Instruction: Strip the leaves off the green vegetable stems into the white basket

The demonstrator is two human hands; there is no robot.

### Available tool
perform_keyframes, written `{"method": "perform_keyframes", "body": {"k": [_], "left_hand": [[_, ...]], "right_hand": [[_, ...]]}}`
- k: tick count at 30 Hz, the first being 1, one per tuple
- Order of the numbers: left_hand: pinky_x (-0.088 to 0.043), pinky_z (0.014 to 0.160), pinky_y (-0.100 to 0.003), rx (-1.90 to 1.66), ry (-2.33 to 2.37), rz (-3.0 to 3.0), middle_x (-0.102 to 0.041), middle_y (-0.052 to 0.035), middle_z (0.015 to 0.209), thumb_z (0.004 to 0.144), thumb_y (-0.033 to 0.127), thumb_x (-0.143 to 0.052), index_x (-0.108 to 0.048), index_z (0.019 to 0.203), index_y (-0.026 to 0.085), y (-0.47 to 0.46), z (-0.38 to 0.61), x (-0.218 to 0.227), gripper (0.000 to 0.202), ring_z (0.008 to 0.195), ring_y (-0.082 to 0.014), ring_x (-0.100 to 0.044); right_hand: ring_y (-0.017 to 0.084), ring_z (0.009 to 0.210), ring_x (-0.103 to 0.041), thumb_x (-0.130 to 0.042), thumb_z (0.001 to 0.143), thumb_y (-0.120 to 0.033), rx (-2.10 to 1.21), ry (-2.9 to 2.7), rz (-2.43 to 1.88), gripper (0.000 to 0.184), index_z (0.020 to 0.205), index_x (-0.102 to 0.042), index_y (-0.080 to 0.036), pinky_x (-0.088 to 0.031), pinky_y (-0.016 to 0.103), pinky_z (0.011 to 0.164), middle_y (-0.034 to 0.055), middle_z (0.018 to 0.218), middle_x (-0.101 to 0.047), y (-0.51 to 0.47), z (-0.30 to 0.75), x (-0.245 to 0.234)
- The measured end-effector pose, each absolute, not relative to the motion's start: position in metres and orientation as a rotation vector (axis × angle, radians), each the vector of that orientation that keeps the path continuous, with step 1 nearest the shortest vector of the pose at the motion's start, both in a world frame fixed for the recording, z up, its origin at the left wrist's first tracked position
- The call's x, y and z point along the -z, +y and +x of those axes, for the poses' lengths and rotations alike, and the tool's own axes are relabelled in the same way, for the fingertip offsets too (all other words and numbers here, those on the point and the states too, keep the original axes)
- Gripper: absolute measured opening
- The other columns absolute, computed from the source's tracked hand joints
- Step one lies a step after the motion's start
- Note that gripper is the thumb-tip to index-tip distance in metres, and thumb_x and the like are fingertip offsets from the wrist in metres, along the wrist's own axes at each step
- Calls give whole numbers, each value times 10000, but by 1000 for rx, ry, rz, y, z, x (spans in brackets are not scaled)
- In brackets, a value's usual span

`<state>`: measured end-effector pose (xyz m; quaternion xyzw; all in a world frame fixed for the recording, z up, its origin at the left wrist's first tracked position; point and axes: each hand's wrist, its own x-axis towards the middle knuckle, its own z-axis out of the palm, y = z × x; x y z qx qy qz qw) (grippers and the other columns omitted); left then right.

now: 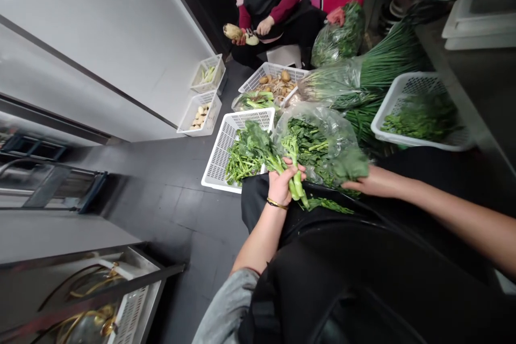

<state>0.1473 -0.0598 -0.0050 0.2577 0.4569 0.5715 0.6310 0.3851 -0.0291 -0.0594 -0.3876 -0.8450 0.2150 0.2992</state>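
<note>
Kitchen, with white vegetable baskets (217, 157)

Left hand (287, 180) gripped, fingers curled; left forearm (258, 242) sloped down and leftward from it; right hand (371, 180) was apart, to its right, fingers bent; right forearm (439, 207) extended rightward behind it

The right hand (368, 180) and the leaf (353, 164) by it are blurred. The right edge cuts off a white tub (479, 29).

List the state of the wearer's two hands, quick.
Left hand: closed, holding green stalks.
Right hand: closed, holding leaves, blurred.
</note>
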Motion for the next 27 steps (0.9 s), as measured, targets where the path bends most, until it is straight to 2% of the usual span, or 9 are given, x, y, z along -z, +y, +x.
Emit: {"method": "perform_keyframes", "body": {"k": [2, 3, 6, 8, 10, 12, 16, 23, 27], "left_hand": [[-481, 540, -249, -1284, 1047, 645, -677, -45, 716, 575, 248, -758, -492, 850, 168, -63, 150, 1, 391, 546, -149, -631], [-483, 546, -250, -1263, 1050, 665, -680, -47, 723, 568, 250, -770, -497, 846, 166, -64, 153, -1, 398, 553, -150, -634], [-486, 555, -251, -1206, 1053, 726, -680, -51, 716, 555, 257, -789, -516, 837, 155, -67, 162, -5, 406, 550, -147, -634], [-481, 541, -249, -1195, 1054, 728, -676, -49, 698, 557, 261, -788, -518, 832, 151, -68, 165, -6, 401, 530, -145, -626], [-471, 518, -242, -1203, 1057, 672, -669, -46, 678, 564, 265, -777, -509, 828, 153, -69, 167, -6, 392, 513, -144, -617], [-456, 495, -232, -1185, 1046, 594, -661, -44, 659, 577, 266, -761, -506, 830, 151, -71, 168, -5, 377, 497, -139, -606], [-448, 489, -234, -1082, 922, 535, -651, -54, 674, 618, 256, -727, -529, 832, 138, -79, 170, -4, 314, 501, -137, -597], [-389, 451, -263, -953, 661, 566, -597, -36, 619, 595, 274, -719, -527, 800, 159, -84, 179, -5, 304, 439, -135, -524], [-396, 508, -243, -938, 795, 285, -564, -32, 612, 611, 209, -653, -525, 743, 131, -71, 177, 3, 200, 481, -95, -500]], "right_hand": [[102, 301, -319, -762, 556, -413, -643, -2344, -1084, 412, 392, -436, -224, -229, 285, 366, -3, 338, -385, -18, 390, 58], [98, 297, -315, -765, 546, -415, -682, -2366, -1127, 391, 409, -457, -218, -214, 277, 364, -10, 343, -391, -11, 387, 52], [113, 402, -465, -621, 720, -486, -990, -2249, -1170, 282, 672, -611, -208, -300, 242, 425, -11, 511, -554, 5, 358, 19], [106, 449, -497, -502, 817, -500, -1174, -2110, -1119, 331, 708, -594, -201, -338, 228, 467, -23, 546, -571, 8, 333, -2], [101, 464, -479, -468, 849, -456, -1022, -2039, -1105, 362, 619, -538, -185, -335, 228, 481, -17, 520, -538, 3, 314, -13], [113, 514, -480, -470, 858, -376, -647, -2063, -1096, 344, 579, -517, -181, -335, 244, 513, 10, 548, -537, -9, 307, -14], [138, 590, -510, -460, 875, -282, -159, -2204, -931, 271, 651, -576, -186, -344, 272, 571, 45, 631, -574, -30, 326, -13], [119, 484, -418, -399, 912, -289, -149, -2330, -792, 393, 529, -446, -211, -286, 288, 507, 12, 508, -450, -30, 349, -27], [114, 519, -442, -428, 890, -266, -18, -2433, -748, 326, 583, -521, -201, -273, 286, 517, 15, 562, -510, -20, 329, -22]]}}
